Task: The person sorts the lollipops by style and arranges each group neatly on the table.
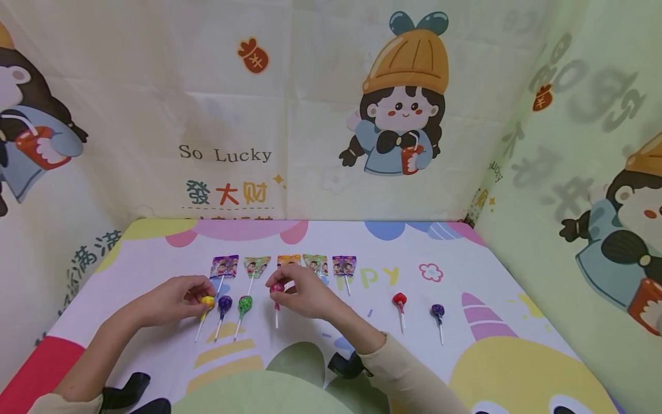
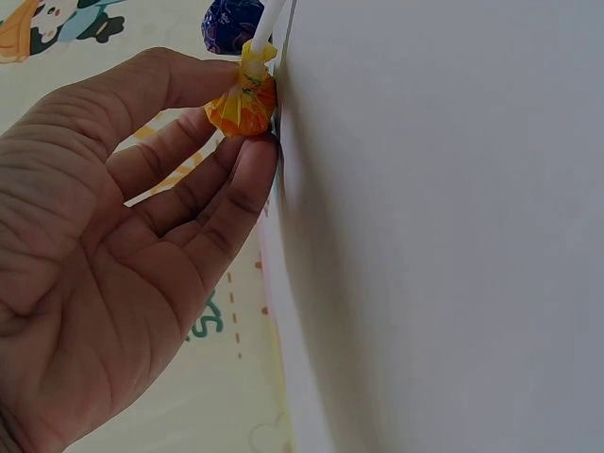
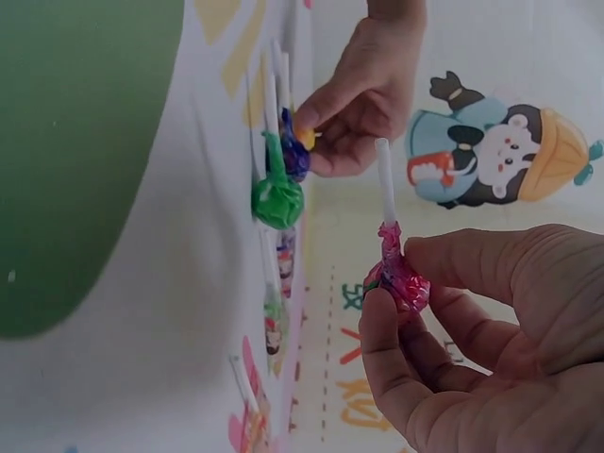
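My left hand [image 1: 173,300] pinches a yellow-orange wrapped lollipop [image 2: 243,104] by its head, at the left end of a row on the table. Beside it lie a purple lollipop [image 1: 224,305] and a green lollipop [image 1: 245,305], sticks toward me. Between thumb and fingers, my right hand [image 1: 305,292] holds a pink lollipop [image 3: 401,283] by its head, to the right of the green one. In the right wrist view its stick points up in the picture, and the candy looks apart from the table surface.
Behind, a row of flat-wrapped lollipops [image 1: 224,267] spans the table [image 1: 393,253], partly covered by my right hand. A red lollipop [image 1: 399,300] and a dark purple lollipop [image 1: 437,311] lie farther right. A printed curtain [image 1: 310,126] hangs along the table's back edge.
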### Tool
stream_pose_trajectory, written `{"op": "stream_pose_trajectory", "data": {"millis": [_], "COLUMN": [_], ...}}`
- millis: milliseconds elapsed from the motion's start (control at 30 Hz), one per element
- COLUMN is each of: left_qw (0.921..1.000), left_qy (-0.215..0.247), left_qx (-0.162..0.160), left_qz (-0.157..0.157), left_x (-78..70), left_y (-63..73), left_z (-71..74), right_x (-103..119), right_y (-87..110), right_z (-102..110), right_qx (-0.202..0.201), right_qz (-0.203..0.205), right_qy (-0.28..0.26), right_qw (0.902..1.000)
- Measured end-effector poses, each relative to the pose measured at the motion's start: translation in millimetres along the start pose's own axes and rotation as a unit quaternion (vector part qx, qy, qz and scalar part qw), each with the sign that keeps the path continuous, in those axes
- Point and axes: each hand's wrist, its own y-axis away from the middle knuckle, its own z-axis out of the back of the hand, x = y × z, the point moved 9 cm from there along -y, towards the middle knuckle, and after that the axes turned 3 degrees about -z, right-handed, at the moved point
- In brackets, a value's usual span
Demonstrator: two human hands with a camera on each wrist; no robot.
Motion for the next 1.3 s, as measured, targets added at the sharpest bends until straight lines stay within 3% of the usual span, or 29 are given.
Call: {"op": "stream_pose_trajectory", "data": {"millis": [467, 733, 1300], "left_qw": [1.0000, 0.9999, 0.9997], "left_qy": [0.001, -0.004, -0.010], "left_qx": [0.000, 0.000, 0.002], "left_qz": [-0.004, -0.012, -0.021], "left_x": [0.7, -0.1, 0.0], "left_y": [-0.4, -0.8, -1.4], "left_z": [0.0, 0.8, 0.5], "right_x": [-19, -24, -31], "right_y": [-18.3, -23.9, -25.4], "right_z": [-25, -37, -41], "right_qx": [0.013, 0.023, 0.025], "right_qz": [-0.029, -0.021, -0.050], "right_qy": [-0.002, 0.011, 0.049], "right_qw": [0.9995, 0.9994, 0.9973]}}
